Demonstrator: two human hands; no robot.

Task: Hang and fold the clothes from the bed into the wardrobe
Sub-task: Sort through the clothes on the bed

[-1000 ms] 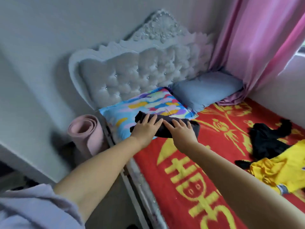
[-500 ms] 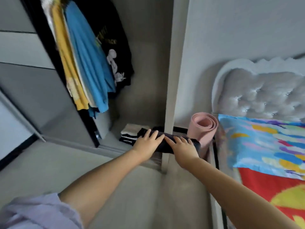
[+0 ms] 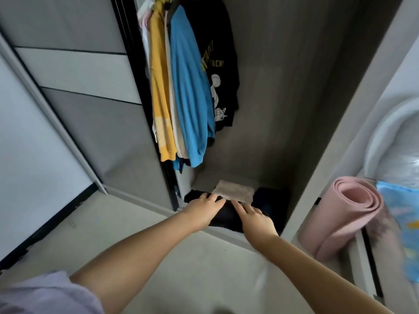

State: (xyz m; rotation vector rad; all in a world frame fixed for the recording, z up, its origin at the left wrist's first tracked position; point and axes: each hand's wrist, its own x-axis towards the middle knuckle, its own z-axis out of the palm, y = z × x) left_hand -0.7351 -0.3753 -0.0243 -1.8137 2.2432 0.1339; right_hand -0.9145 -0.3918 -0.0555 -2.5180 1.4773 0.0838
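Wardrobe door (image 3: 74,71), grey with a pale band, fills the left side, slid aside from the open wardrobe (image 3: 283,109). Hanging inside, left to right: yellow garment (image 3: 158,94), blue garment (image 3: 190,91), black printed T-shirt (image 3: 223,60). On the wardrobe floor lies a folded beige cloth (image 3: 234,191) with dark folded items beside it. Left hand (image 3: 203,210) lies flat on the folded black garment (image 3: 225,216), fingers straight and close together, pressing its top; right hand (image 3: 255,217) likewise, fingers extended on the garment's right part. Whether either thumb hooks under the fabric: cannot tell. Garment sits at the wardrobe's front edge, partly over the sill, in front of the beige cloth. Right of the wardrobe side panel, a rolled pink mat (image 3: 347,211) leans, with a blurred multicoloured pillow (image 3: 403,223) at the right edge.
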